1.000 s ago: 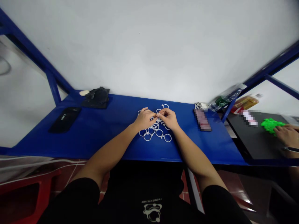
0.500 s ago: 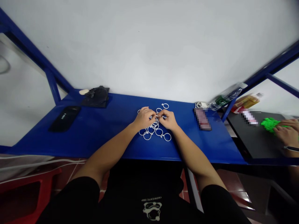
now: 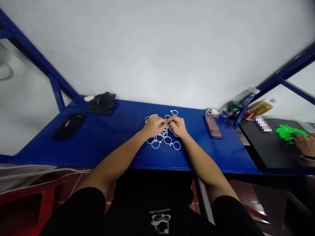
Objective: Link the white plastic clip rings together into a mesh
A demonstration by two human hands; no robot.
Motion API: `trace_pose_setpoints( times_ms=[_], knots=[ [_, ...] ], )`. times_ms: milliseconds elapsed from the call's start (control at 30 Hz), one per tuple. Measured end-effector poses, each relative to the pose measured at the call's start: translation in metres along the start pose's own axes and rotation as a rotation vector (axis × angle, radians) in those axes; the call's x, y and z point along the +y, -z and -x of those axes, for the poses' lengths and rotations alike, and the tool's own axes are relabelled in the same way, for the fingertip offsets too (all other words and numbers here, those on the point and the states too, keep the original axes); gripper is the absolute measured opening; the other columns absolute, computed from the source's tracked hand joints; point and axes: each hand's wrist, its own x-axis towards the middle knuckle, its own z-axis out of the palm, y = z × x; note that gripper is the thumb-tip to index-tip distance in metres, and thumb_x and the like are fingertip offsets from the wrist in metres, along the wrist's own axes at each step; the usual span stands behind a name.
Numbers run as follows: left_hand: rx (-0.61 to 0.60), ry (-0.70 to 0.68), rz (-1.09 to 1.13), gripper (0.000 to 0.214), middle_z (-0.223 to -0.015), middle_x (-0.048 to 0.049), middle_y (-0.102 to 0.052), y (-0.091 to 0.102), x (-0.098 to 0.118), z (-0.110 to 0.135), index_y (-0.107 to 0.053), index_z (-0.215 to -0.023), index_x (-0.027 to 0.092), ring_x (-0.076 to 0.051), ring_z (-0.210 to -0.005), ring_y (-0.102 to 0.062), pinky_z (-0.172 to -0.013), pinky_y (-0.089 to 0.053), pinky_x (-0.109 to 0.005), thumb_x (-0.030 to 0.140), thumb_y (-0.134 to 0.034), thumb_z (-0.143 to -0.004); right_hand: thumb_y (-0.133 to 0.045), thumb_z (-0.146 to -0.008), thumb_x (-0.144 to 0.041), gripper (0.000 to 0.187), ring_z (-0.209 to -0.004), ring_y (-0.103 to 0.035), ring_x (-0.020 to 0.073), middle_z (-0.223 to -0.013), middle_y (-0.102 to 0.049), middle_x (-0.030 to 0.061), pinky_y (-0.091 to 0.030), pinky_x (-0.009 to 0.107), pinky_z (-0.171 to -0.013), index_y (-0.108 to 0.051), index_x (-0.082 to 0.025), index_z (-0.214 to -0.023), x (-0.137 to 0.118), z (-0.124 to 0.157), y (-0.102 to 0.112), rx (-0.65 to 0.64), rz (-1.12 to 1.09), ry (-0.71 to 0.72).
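Observation:
My left hand (image 3: 154,126) and my right hand (image 3: 177,126) meet over the middle of the blue table (image 3: 118,141). Thumb and fingers of both are pinched on a small white curtain ring (image 3: 167,122), mostly covered by the fingertips. Below and around them lies a loose cluster of white rings (image 3: 162,133), each with a small knob or eyelet. One ring (image 3: 174,110) rests apart, toward the wall. Another ring (image 3: 176,149) sits nearest me, right of the cluster. Some rings are partly hidden under my hands.
To the left are a black phone-like object (image 3: 69,127) and a black plastic bag (image 3: 102,103). On the right lie a blurred phone (image 3: 213,126), a coiled white cable (image 3: 213,112) and a clear bottle (image 3: 240,103). Beyond, a co-worker's hand (image 3: 305,144) touches green pieces (image 3: 286,132).
Both my hands stay together over the rings, with slight finger movement; the held white piece shows less now. The co-worker's hand has drawn back a little from the green pieces.

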Motion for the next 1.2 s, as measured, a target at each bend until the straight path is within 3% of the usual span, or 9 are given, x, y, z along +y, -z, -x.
trace_pose_setpoints(
  times_ms=[100,233,333,467,600,700,833,1000,1200],
  knots=[
    [-0.018,-0.018,0.001,0.010,-0.090,-0.0016,-0.078,-0.001,0.001,0.000,-0.071,-0.095,0.023,-0.020,-0.090,-0.073,-0.115,-0.044,-0.049,0.027,-0.063,-0.099,-0.048,-0.087,-0.017,0.028,-0.074,-0.071,0.0185,-0.082,-0.077,0.0023,-0.057,0.031,-0.078,-0.076,-0.023,-0.082,0.003,0.000,0.004,-0.002,0.053,0.042],
    [0.019,0.055,-0.025,0.015,-0.101,-0.0035,-0.079,0.001,-0.006,-0.001,-0.073,-0.111,0.023,-0.023,-0.099,-0.071,-0.107,-0.049,-0.048,0.029,-0.064,-0.100,-0.049,-0.090,-0.015,0.034,-0.098,-0.074,0.0243,-0.103,-0.081,0.0067,-0.058,0.039,-0.095,-0.080,-0.024,-0.103,0.009,-0.002,0.016,0.101,0.272,0.109],
    [0.010,0.112,-0.048,0.016,-0.108,-0.0045,-0.078,0.001,-0.013,-0.001,-0.075,-0.112,0.024,-0.024,-0.102,-0.070,-0.101,-0.050,-0.046,0.032,-0.067,-0.100,-0.048,-0.093,-0.013,0.043,-0.116,-0.071,0.0274,-0.123,-0.079,0.0086,-0.055,0.043,-0.106,-0.078,-0.024,-0.121,0.020,-0.007,0.031,0.196,0.448,0.046],
    [-0.035,0.099,-0.040,0.015,-0.110,-0.0045,-0.078,-0.001,-0.015,0.001,-0.076,-0.109,0.024,-0.024,-0.104,-0.069,-0.102,-0.050,-0.048,0.034,-0.068,-0.100,-0.048,-0.095,-0.011,0.044,-0.118,-0.071,0.0305,-0.128,-0.078,0.0123,-0.053,0.047,-0.109,-0.077,-0.021,-0.127,0.040,-0.011,0.047,0.251,0.595,-0.089],
    [-0.059,0.083,-0.034,0.019,-0.121,-0.0051,-0.077,0.001,-0.009,0.001,-0.075,-0.117,0.027,-0.026,-0.117,-0.067,-0.113,-0.045,-0.053,0.034,-0.069,-0.100,-0.052,-0.094,-0.012,0.041,-0.111,-0.073,0.0290,-0.120,-0.081,0.0103,-0.057,0.044,-0.102,-0.080,-0.022,-0.121,0.058,-0.011,0.048,0.174,0.649,-0.174],
    [-0.124,0.072,-0.058,0.028,-0.138,-0.0047,-0.071,0.002,-0.004,0.000,-0.072,-0.128,0.031,-0.029,-0.135,-0.060,-0.127,-0.028,-0.063,0.037,-0.069,-0.101,-0.057,-0.091,-0.010,0.039,-0.105,-0.073,0.0275,-0.112,-0.082,0.0094,-0.058,0.041,-0.097,-0.081,-0.024,-0.118,0.067,-0.011,0.043,0.019,0.654,-0.204],
    [-0.235,0.067,-0.087,0.042,-0.157,-0.0050,-0.060,-0.004,-0.003,-0.003,-0.064,-0.144,0.035,-0.034,-0.153,-0.045,-0.130,-0.016,-0.069,0.046,-0.066,-0.103,-0.053,-0.091,-0.007,0.043,-0.116,-0.071,0.0252,-0.124,-0.079,0.0087,-0.054,0.041,-0.108,-0.079,-0.022,-0.120,0.073,-0.013,0.033,-0.089,0.583,-0.127],
    [-0.327,0.096,-0.082,0.049,-0.155,-0.0068,-0.061,-0.010,-0.008,0.000,-0.063,-0.146,0.034,-0.037,-0.149,-0.050,-0.129,-0.017,-0.071,0.054,-0.066,-0.101,-0.055,-0.088,-0.007,0.046,-0.128,-0.065,0.0279,-0.140,-0.070,0.0129,-0.050,0.046,-0.114,-0.077,-0.019,-0.127,0.069,-0.015,0.031,-0.043,0.556,-0.069],
    [-0.291,0.092,-0.087,0.041,-0.138,-0.0081,-0.070,-0.007,-0.011,0.008,-0.070,-0.135,0.029,-0.032,-0.133,-0.062,-0.131,-0.014,-0.067,0.051,-0.066,-0.101,-0.060,-0.093,-0.022,0.033,-0.103,-0.069,0.0296,-0.108,-0.078,0.0123,-0.055,0.045,-0.098,-0.078,-0.019,-0.120,0.063,-0.013,0.033,-0.005,0.599,-0.153]
  ],
)
